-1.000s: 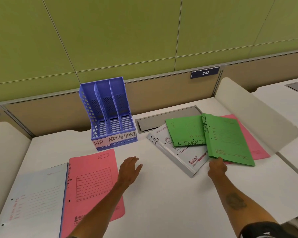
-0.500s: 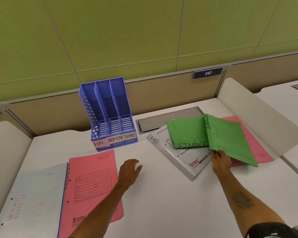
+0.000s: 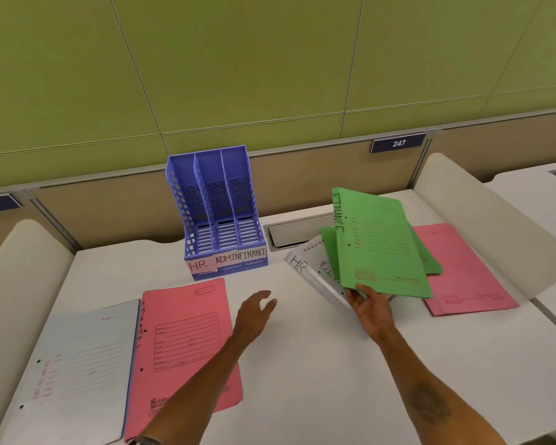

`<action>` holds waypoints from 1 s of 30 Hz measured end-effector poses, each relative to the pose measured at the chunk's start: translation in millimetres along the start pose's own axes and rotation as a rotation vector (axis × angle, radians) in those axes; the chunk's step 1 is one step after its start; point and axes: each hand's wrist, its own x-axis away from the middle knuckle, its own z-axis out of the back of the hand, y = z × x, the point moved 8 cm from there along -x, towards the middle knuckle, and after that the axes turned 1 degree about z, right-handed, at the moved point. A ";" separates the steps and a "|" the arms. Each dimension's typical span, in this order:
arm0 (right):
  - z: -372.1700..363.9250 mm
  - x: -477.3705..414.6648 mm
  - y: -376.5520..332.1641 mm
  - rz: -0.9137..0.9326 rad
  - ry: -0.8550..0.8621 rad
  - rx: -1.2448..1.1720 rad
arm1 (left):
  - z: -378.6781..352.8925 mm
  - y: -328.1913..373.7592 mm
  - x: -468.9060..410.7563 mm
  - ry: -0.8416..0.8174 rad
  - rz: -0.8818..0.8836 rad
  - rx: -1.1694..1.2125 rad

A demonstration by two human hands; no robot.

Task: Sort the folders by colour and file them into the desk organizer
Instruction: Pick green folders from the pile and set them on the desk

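Right hand (image 3: 369, 308) pinched the green folder (image 3: 379, 245) by its near edge, tilted above the white folder (image 3: 305, 268) at 3 o'clock from the organizer (image 3: 219, 213); left hand (image 3: 254, 311), fingers spread, was at 6 o'clock

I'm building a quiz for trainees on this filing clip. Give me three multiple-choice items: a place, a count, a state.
1. The desk organizer stands: A) at the back edge of the desk B) on the floor C) on a chair.
2. Its slots number: A) two B) three C) five.
3. The right hand: A) lies flat, empty B) grips a pen C) grips a green folder.
Key: A, it stands by the partition; B, two dividers make three slots; C, it pinches the folder's lower edge.
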 end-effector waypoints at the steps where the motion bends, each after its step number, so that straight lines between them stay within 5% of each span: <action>1: -5.9 3.7 10.4 -0.015 -0.025 0.039 | 3.4 0.8 0.5 0.009 0.021 0.085; 12: -39.6 47.5 128.9 -0.290 -0.285 0.395 | 31.6 -8.8 5.7 -0.001 0.188 0.792; 17: -48.5 61.0 162.7 -0.351 -0.311 0.467 | 49.9 -29.0 9.9 0.152 0.220 0.855; 24: -34.5 39.0 120.1 -0.172 -0.100 0.397 | 59.9 -62.1 22.9 0.080 0.252 0.937; 30: -23.5 24.0 90.8 -0.182 -0.138 0.924 | 48.3 -89.2 38.6 -0.028 0.296 0.880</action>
